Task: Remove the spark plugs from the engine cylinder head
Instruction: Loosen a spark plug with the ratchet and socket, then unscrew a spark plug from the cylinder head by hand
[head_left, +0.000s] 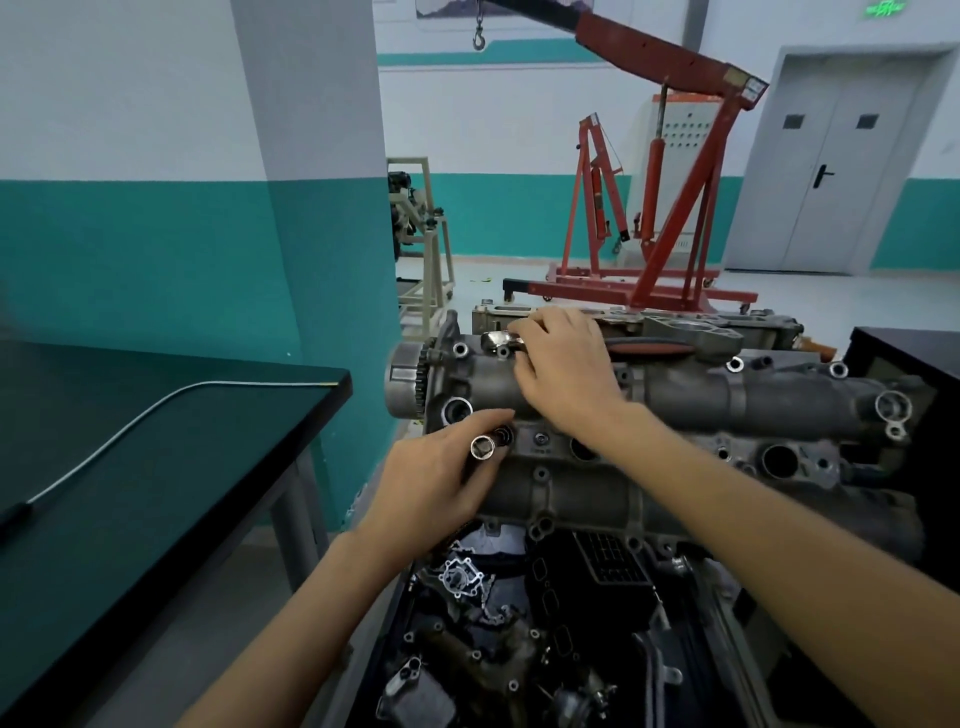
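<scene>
1. The cylinder head (675, 415) is grey cast metal, long and ribbed, with a toothed sprocket (410, 379) at its end just beyond my left grip.
2. My left hand (441, 478) has its grip clenched round a chrome socket (483, 447), whose open hex mouth faces up. It sits at the first plug well (504, 435), right at my fingertips.
3. My right hand (561, 374) has its grip curled over a chrome ratchet head (501, 340), lying on the head's upper ridge.
4. Count: three plug wells show along the centre row, one at my left grip and two to its right. No spark plug itself can be made out.
5. Below my wrists a black tray (395, 649) holds loose engine parts. One black desk (156, 441) stands left of my left grip.
</scene>
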